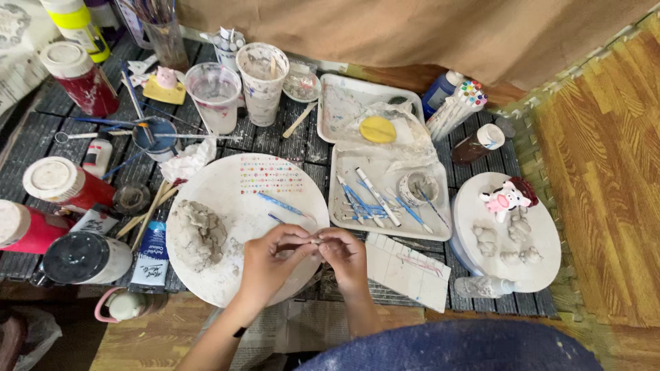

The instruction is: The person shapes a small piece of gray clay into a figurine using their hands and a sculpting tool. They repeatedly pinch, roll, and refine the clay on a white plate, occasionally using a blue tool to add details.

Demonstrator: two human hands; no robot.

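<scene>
My left hand (269, 261) and my right hand (346, 255) meet over the near edge of a round white board (227, 180). Their fingertips pinch a small piece of grey clay (315, 240) between them. A rough lump of grey clay (198, 232) lies on the board's left side. A sheet of small coloured dots (270, 174) and a blue-handled tool (280, 204) lie on the board farther back.
A white tray (440, 230) holds blue sculpting tools and a tape roll. A second round board (543, 264) at right carries a pink-and-white cow figure (507, 198) and small clay bits. Paint bottles (63, 184), cups (262, 73) and brushes crowd the left and back.
</scene>
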